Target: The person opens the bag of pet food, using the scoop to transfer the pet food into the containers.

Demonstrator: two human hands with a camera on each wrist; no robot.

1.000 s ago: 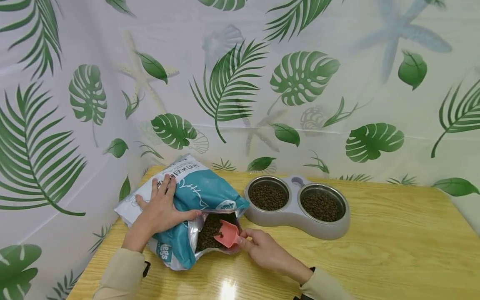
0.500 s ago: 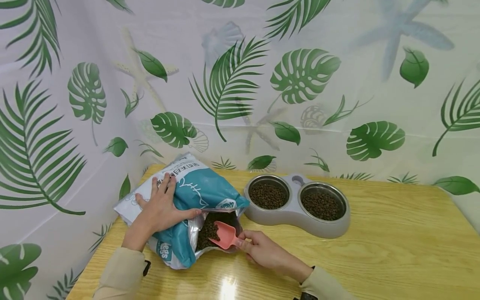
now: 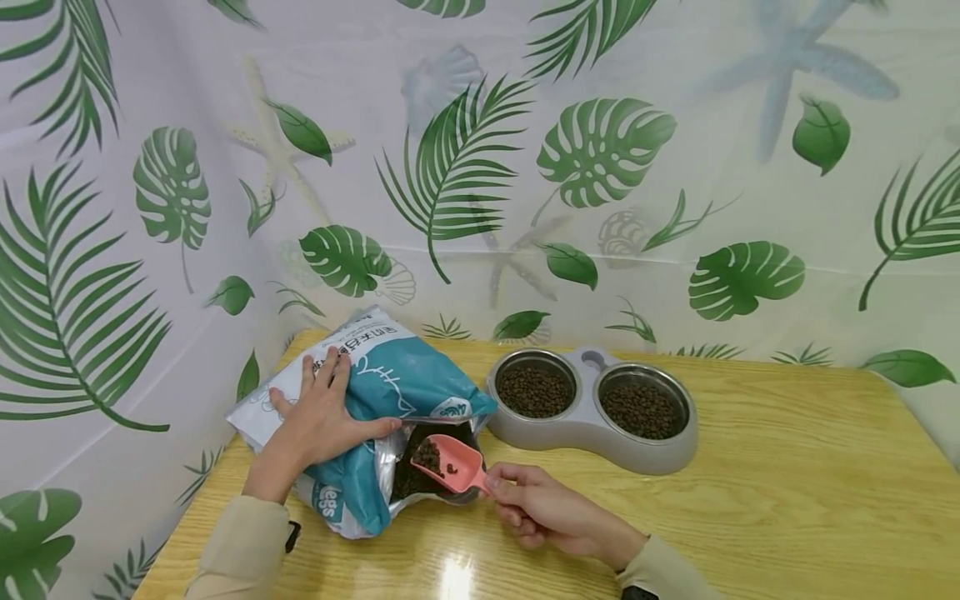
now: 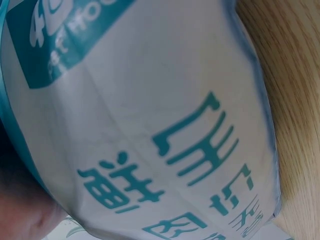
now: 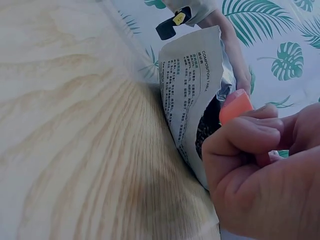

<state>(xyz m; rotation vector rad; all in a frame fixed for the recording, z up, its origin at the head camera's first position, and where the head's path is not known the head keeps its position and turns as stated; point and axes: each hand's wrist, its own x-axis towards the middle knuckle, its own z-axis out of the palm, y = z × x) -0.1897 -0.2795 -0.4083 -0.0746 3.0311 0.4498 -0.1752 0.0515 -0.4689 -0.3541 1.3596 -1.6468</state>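
A teal and white pet food bag point(image 3: 420, 375) lies on its side at the left, its silvery mouth facing the front right. My left hand point(image 3: 322, 417) rests on top of it with spread fingers, thumb along the edge of the mouth. Between thumb and curled fingers, my right hand point(image 3: 551, 508) grips the handle of a pink scoop point(image 3: 467, 460). Brown kibble point(image 3: 427, 455) partly fills the scoop, whose bowl is level in front of the opening. In the right wrist view, the scoop point(image 5: 235, 106) overlaps the bag's dark mouth. Printed film point(image 4: 150, 115) fills most of the left wrist view.
Right of the bag stands a grey double feeder point(image 3: 600, 437) with two steel bowls, each holding brown kibble point(image 3: 534, 393). The wooden table point(image 3: 810, 483) extends to the right. A leaf-patterned cloth point(image 3: 450, 183) hangs behind and at the left.
The scoop has come up out of the kibble and levelled, carrying some pieces. My right hand has turned and shifted slightly right. The left hand and bag stay put.
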